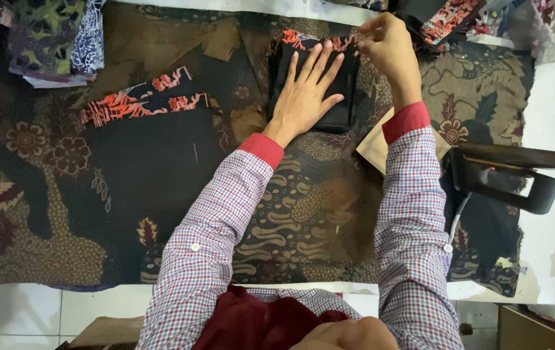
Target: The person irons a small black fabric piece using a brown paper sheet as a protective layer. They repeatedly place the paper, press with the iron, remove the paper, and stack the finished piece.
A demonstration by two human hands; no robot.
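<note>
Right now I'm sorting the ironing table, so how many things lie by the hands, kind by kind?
Folded black cloth piece under the left hand, edge pinched by the right hand: 1
Black cloth pieces with orange-red print: 2
Dark iron: 1
Tan paper piece: 1
Total: 5

A white tabletop point(549, 104) is spread with a dark brown patterned cloth point(44, 240). White floor tiles point(44, 311) show below its near edge. Light is even.
</note>
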